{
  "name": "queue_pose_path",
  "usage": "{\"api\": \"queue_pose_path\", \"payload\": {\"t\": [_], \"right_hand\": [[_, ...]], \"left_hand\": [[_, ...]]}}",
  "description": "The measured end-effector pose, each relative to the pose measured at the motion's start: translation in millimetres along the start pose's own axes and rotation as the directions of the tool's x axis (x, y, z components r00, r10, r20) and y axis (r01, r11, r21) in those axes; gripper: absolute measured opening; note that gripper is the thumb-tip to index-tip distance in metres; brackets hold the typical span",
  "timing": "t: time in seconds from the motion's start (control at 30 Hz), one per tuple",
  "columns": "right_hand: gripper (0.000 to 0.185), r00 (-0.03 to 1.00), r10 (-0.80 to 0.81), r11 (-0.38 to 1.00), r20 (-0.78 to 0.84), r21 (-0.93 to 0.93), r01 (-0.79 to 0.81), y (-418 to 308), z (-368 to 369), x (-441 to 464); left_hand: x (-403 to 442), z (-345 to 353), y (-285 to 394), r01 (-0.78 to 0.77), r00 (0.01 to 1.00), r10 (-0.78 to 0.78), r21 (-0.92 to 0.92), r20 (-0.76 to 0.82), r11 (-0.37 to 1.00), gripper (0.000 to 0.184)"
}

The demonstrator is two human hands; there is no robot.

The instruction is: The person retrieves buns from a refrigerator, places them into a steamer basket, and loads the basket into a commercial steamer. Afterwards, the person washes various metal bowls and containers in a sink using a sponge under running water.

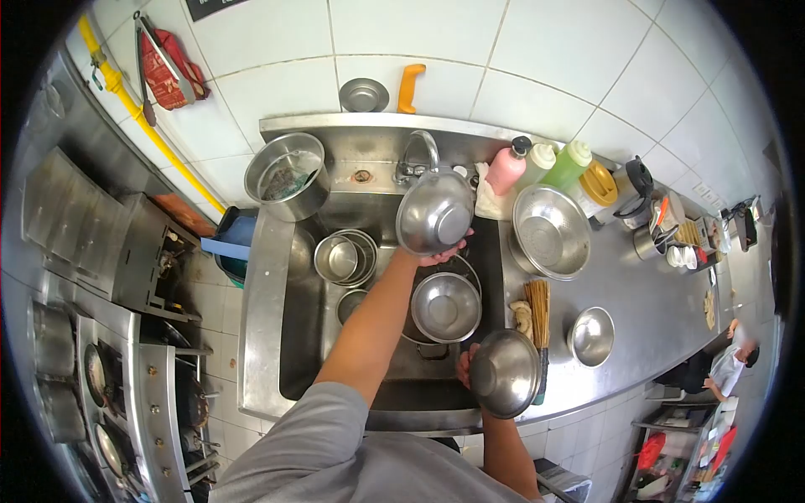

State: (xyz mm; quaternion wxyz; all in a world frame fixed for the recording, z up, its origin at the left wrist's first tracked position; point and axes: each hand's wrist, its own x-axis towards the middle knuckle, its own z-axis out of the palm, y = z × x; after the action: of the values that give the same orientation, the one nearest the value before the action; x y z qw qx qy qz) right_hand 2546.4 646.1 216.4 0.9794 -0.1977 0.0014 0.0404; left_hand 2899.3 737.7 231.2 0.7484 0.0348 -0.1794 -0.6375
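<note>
My left hand grips a metal mixing bowl by its lower side, close under the faucet; the underside of the bowl faces up toward me. Over the sink's right front corner, my right hand is closed on a second metal bowl, which covers most of the fingers and is also turned bottom outward. Between the two hands, another metal bowl rests in a larger pot inside the sink. Nested metal pots sit in the sink's left part.
A tall pot stands at the sink's back left corner. On the right counter are a perforated metal basin, a small bowl, a bamboo brush and a pink pump bottle. A person is at far right.
</note>
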Motion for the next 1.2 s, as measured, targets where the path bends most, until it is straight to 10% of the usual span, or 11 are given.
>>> {"api": "queue_pose_path", "payload": {"t": [0.1,0.17,0.23,0.3,0.6,0.8,0.97,1.07,1.2], "right_hand": [[0.045,0.936,-0.105,0.979,-0.335,-0.201,0.038,-5,42,3],[0.045,0.807,-0.172,0.957,-0.565,-0.29,0.001,-5,29,7],[0.037,0.792,-0.078,0.995,-0.606,-0.003,0.096,-6,-30,18],[0.029,0.759,-0.182,0.969,-0.625,-0.243,0.032,-19,-4,29],[0.044,0.687,-0.395,0.892,-0.609,-0.434,0.128,-38,17,76],[0.044,0.686,-0.429,0.876,-0.588,-0.458,0.155,-45,39,121],[0.053,0.719,-0.45,0.827,-0.53,-0.55,0.113,-34,58,174],[0.052,0.851,-0.256,0.948,-0.458,-0.291,0.128,-39,70,201],[0.045,0.861,-0.157,0.757,-0.483,-0.619,-0.209,-52,88,216]], "left_hand": [[-22,23,-6,-0.165,0.986,0.167,0.06,-0.027,0.984,0.073],[-26,42,-7,-0.498,0.8,0.596,0.483,-0.064,0.72,0.054],[-27,6,7,-0.338,0.822,0.488,0.438,-0.293,0.833,0.04],[-28,29,17,-0.006,0.705,0.372,0.519,-0.604,0.855,0.046],[-37,61,33,-0.19,0.611,0.422,0.393,-0.67,0.9,0.037],[-65,96,20,0.099,0.475,0.424,0.526,-0.771,0.845,0.039],[-70,63,0,-0.069,0.524,0.471,0.516,-0.709,0.854,0.041],[-78,50,-1,-0.031,0.426,0.649,0.707,-0.63,0.706,0.046],[-84,76,-9,-0.275,0.294,0.787,0.741,-0.542,0.612,0.047]]}}
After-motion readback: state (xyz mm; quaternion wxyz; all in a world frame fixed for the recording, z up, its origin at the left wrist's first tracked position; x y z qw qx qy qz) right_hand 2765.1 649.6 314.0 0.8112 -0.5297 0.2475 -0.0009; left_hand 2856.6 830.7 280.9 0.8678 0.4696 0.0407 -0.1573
